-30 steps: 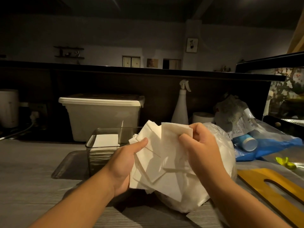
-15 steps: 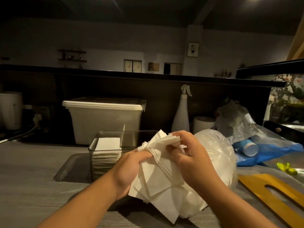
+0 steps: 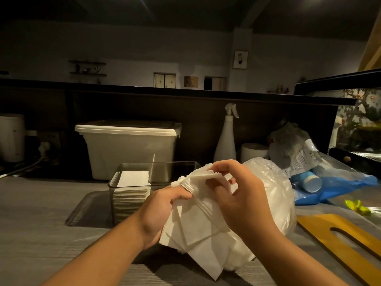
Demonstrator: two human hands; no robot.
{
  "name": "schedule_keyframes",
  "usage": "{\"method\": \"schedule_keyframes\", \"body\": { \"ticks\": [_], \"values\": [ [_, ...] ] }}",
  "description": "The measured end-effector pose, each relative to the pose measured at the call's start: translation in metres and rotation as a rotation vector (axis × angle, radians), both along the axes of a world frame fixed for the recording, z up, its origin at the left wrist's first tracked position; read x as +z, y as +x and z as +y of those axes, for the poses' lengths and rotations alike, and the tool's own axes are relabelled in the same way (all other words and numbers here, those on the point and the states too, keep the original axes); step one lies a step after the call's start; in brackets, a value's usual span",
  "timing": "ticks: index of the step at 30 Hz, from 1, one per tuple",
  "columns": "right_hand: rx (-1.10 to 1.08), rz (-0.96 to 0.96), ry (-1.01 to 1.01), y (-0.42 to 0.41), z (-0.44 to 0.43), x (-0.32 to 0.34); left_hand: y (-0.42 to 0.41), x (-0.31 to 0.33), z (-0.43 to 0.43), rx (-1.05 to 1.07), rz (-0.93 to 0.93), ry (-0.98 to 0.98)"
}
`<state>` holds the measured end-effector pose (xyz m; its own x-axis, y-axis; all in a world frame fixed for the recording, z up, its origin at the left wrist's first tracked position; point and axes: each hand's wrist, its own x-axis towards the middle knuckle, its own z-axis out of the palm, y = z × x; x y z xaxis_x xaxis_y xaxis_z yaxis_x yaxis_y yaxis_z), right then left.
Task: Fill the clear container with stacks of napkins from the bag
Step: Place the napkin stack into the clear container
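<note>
Single head-worn wide-angle view, facing forward and slightly down, close over table [image 3: 41, 234]; far wall in background.

counter [image 3: 41, 223] layout: clear container [image 3: 127, 201] sits left of centre on a flat tray [image 3: 82, 211]; napkin stack [image 3: 134, 178] inside it, toward its left wall; lidded bin [image 3: 127, 149] directly behind the container, at the back wall; spray bottle [image 3: 225, 141] upright, right of the bin; paper roll [image 3: 253, 151] just right of the spray bottle; bag [image 3: 274, 195] right of the container; loose napkins [image 3: 195, 228] in front of the bag, left hand [image 3: 156, 213] pinching their left side, right hand [image 3: 243, 199] pinching their top edge; crumpled wrapper [image 3: 292, 145] behind the bag; small bottle [image 3: 309, 182] on its side, right of the bag; slotted board [image 3: 340, 240] front right; appliance [image 3: 11, 137] far left at the back
</note>
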<state>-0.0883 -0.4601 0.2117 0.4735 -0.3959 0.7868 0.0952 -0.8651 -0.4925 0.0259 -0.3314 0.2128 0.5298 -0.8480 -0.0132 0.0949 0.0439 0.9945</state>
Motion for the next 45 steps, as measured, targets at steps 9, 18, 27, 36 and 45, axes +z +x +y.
{"method": "schedule_keyframes", "body": {
  "ticks": [9, 18, 27, 36, 45],
  "values": [
    [-0.085, -0.070, -0.074, -0.002, 0.000, 0.001, -0.005, 0.003, 0.001, 0.029, -0.110, 0.055],
    [0.185, -0.252, 0.403, -0.008, -0.004, 0.011, -0.006, 0.016, 0.008, 0.129, -0.053, -0.037],
    [0.352, -0.189, 0.604, -0.005, -0.008, 0.009, -0.004, 0.021, 0.014, 0.195, -0.003, -0.114],
    [0.388, -0.096, 0.504, -0.007, 0.017, 0.014, -0.002, 0.004, 0.003, 0.056, 0.028, -0.055],
    [0.284, -0.072, 0.368, -0.002, 0.017, 0.002, -0.005, 0.003, 0.004, -0.259, 0.025, -0.160]
  ]
}}
